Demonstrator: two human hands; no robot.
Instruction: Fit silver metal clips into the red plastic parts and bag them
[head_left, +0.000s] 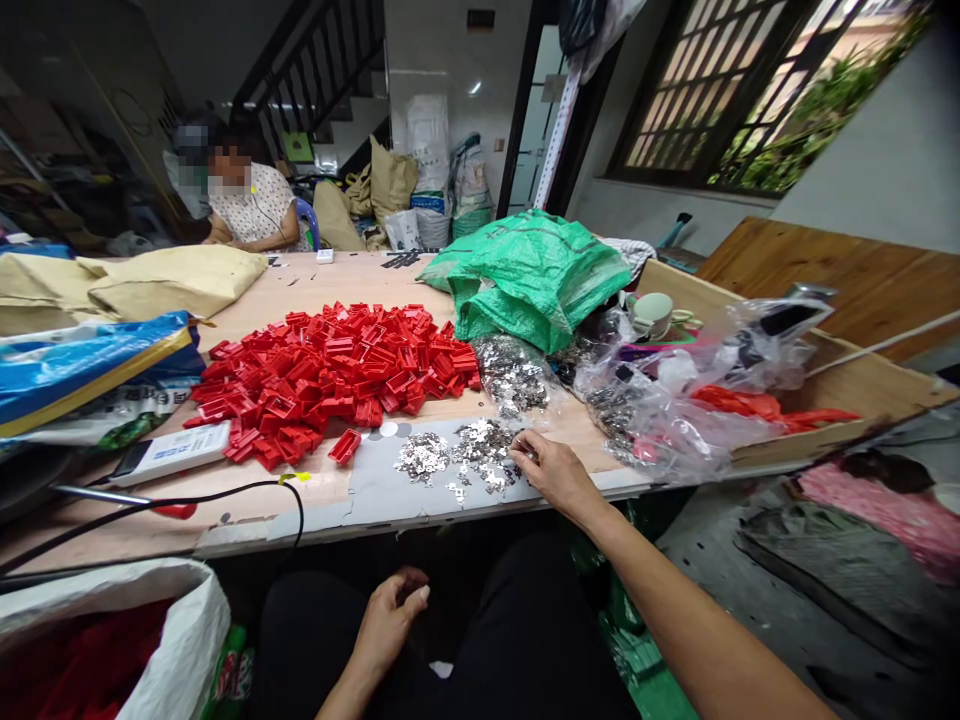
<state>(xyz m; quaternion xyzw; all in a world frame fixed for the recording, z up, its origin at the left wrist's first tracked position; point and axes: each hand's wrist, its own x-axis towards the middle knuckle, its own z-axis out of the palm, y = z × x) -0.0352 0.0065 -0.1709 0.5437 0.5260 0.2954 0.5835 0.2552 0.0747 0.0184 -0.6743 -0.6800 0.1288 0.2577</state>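
Observation:
My right hand [555, 472] is at the right edge of a pile of small silvery metal pieces [484, 445], its thumb and fingers drawn together. Whatever is between those fingertips is too small to make out. A second heap of similar metal pieces [422, 456] lies just left of it, both on a grey sheet [390, 498] at the table's front edge. Over my lap, my left hand [388, 618] hangs loosely curled, thumb apart from the fingers, with nothing visible in it. One red plastic part [344, 447] sits beside the sheet, near a large heap of red parts [330, 370].
A green woven bag [532, 275] stands behind clear bags of metal pieces [517, 378]. To the right is a wooden tray [885, 385] with plastic bags. A black cable [225, 492] crosses the front left, above a white sack [199, 620]. Another person [259, 205] sits across the table.

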